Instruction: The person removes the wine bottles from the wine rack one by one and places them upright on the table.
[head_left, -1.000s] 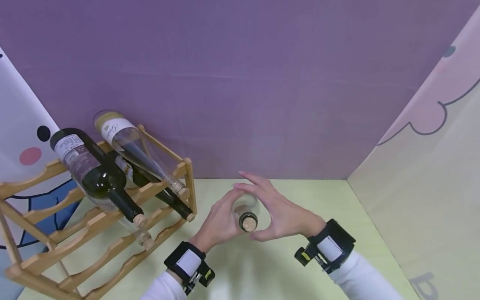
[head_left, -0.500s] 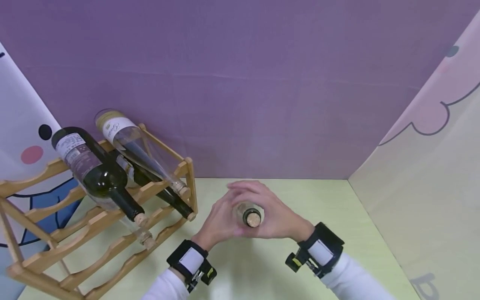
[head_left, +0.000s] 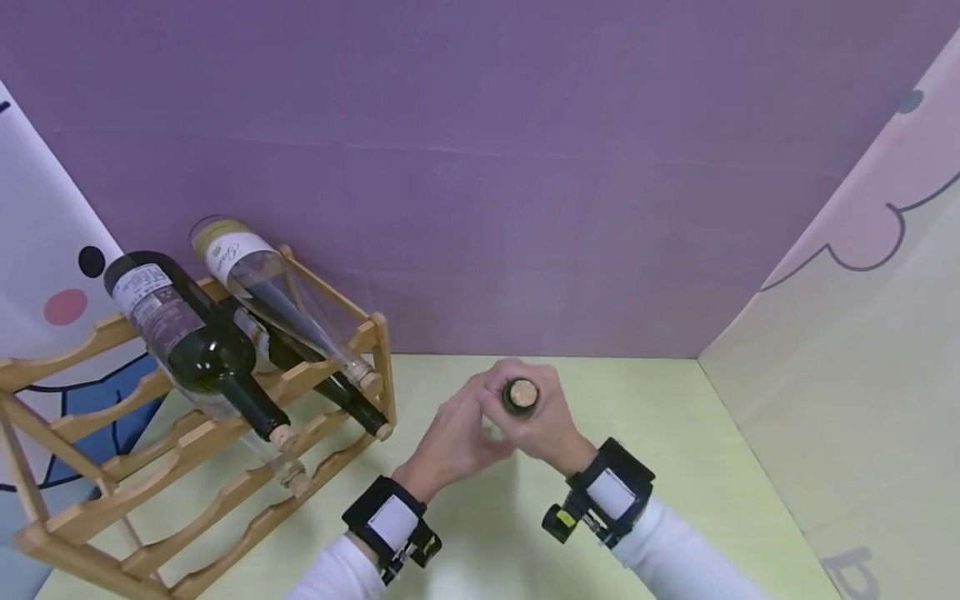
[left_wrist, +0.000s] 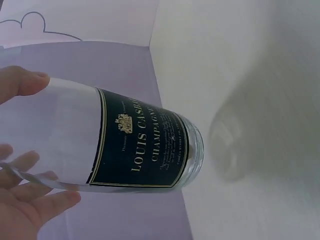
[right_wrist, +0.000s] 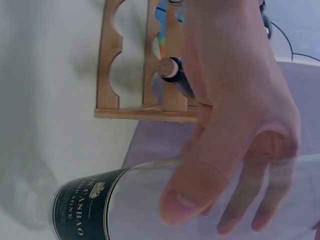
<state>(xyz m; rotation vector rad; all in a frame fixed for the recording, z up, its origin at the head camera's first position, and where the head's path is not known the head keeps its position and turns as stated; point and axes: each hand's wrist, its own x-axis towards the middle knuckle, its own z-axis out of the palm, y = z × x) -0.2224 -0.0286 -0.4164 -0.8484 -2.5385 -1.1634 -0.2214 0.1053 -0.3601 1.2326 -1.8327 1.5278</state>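
A clear glass champagne bottle (left_wrist: 70, 135) with a dark green label (left_wrist: 142, 137) stands roughly upright over the table, its cork (head_left: 523, 393) pointing up at the head camera. My right hand (head_left: 543, 421) wraps round the dark-rimmed neck. Lower down, my left hand (head_left: 457, 437) grips the clear body. In the right wrist view, the left thumb (right_wrist: 187, 202) crosses the near side of the glass, and the left fingers show through from behind. A faint reflection lies past the base in the left wrist view. Whether the base touches the table cannot be told.
To the left stands a wooden wine rack (head_left: 382, 358). It holds several corked bottles, among them a dark bottle (head_left: 206, 354) and a clear bottle (head_left: 273, 287) on top. A purple backdrop (head_left: 525, 208) rises behind the pale table (head_left: 637, 400); a pale panel (head_left: 862, 400) borders the right.
My right hand, spread beside the bottle at first, has come in and closed round its neck. The bottle's top has shifted right and away from me. The rack bottles stay put.
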